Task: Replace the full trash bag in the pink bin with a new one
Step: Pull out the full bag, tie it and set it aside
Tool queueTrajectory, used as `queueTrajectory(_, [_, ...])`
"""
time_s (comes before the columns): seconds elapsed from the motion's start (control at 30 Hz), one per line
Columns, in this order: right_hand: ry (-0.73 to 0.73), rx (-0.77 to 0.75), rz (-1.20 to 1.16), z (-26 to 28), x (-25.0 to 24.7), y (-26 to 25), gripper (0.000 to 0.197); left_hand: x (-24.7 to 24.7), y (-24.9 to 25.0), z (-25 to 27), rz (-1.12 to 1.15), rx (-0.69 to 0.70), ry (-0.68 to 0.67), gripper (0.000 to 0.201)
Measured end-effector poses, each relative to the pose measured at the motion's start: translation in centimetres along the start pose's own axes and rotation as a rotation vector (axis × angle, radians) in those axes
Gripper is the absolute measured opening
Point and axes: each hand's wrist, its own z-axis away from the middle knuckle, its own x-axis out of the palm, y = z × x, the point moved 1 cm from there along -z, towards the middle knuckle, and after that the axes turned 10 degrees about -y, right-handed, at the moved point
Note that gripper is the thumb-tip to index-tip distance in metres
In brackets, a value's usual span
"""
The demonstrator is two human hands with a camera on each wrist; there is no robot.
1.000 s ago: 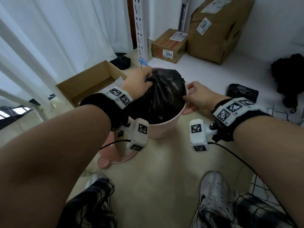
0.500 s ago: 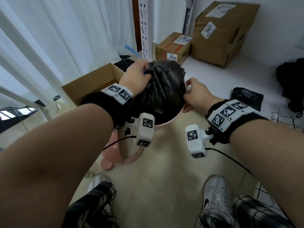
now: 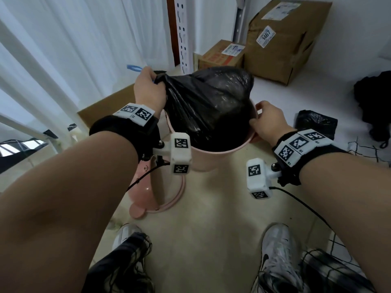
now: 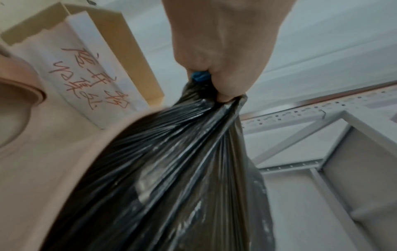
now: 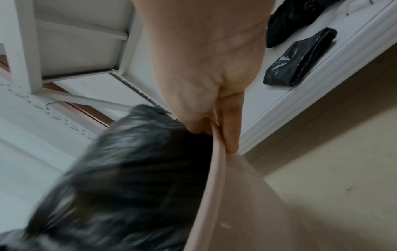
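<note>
At frame centre, the left hand (image 3: 149,89) grips the gathered neck of the black trash bag (image 3: 208,102) while the right hand (image 3: 267,122) pinches the pink bin (image 3: 213,158) rim.

Black wristbands (image 3: 118,127) with white coded tags are worn on bare forearms; white cameras (image 3: 181,156) trail black cables. Plaid trousers (image 3: 118,269), pale sneakers (image 3: 277,248).

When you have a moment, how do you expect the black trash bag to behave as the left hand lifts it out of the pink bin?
The trash bag is probably floppy: its film pulls into taut pleats below the left hand. It looks bulky and may drag on the bin, which is likely why the right hand pinches the rim. The glossy film seems slippery.
</note>
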Motion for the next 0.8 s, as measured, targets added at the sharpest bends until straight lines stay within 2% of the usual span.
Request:
queueTrajectory(0.13, [0.014, 0.043, 0.044, 0.2, 0.2, 0.2, 0.033, -0.3, -0.1, 0.1, 0.019, -0.013, 0.061, 0.029])
queueTrajectory(0.27, [-0.031, 0.044, 0.129, 0.5, 1.2, -0.6, 0.031, 0.4, 1.0, 0.2, 0.113, 0.048, -0.002, 0.02])
queueTrajectory(0.33, [-0.056, 0.017, 0.143, 0.7, 1.8, -1.2, 0.028, 0.7, 1.4, 0.2, 0.111, 0.056, -0.01, 0.022])
queueTrajectory(0.5, [-0.116, 0.053, 0.027, 1.1, 2.0, -1.2, 0.025, 0.2, 2.1, -0.3, 0.203, 0.095, 0.036, 0.029])
queueTrajectory(0.63, [-0.075, 0.084, 0.027, 1.1, 2.0, -1.2, 0.03, -0.7, 3.0, -0.1, 0.228, 0.152, 0.1, 0.031])
queueTrajectory(0.8, [-0.1, 0.138, -0.075, 0.7, 2.3, -0.6, 0.025, -1.8, 3.0, -0.5, 0.333, 0.112, 0.174, 0.025])
